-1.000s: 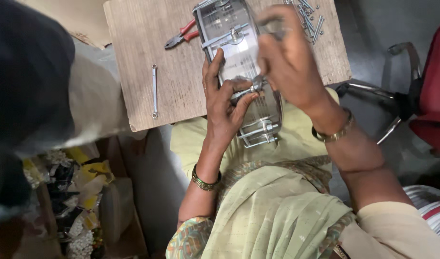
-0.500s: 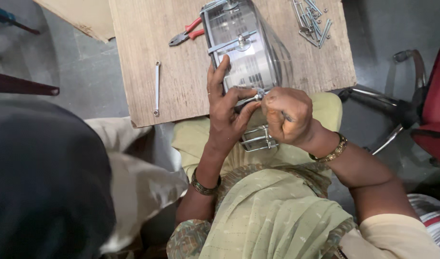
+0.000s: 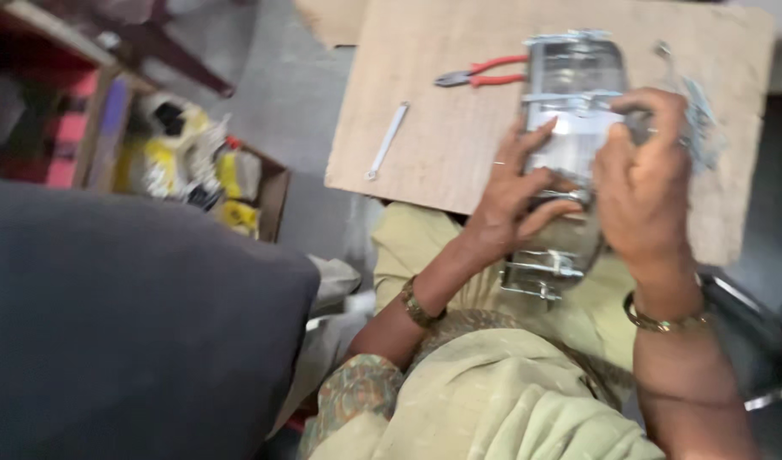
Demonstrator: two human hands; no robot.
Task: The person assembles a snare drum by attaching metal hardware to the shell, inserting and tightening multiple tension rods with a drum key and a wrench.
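A clear plastic housing with metal brackets [image 3: 570, 111] lies lengthwise on a wooden board [image 3: 442, 128], its near end over my lap. My left hand [image 3: 514, 196] is spread flat against its left side and holds it. My right hand [image 3: 642, 183] rests over its right side, fingers curled around the edge. Whether the right fingers pinch a small part is hidden. Both wrists wear a metal bangle.
Red-handled pliers [image 3: 480, 75] lie on the board left of the housing. A thin metal strip [image 3: 387, 140] lies near the board's left edge. A pile of metal pins [image 3: 702, 119] sits at the right. A cardboard box of packets [image 3: 204, 175] stands on the floor. A dark cloth shape [image 3: 127, 332] fills the lower left.
The view has swung right and blurred. My right hand has risen from the housing's near end to its right side. My left hand stays on the housing.
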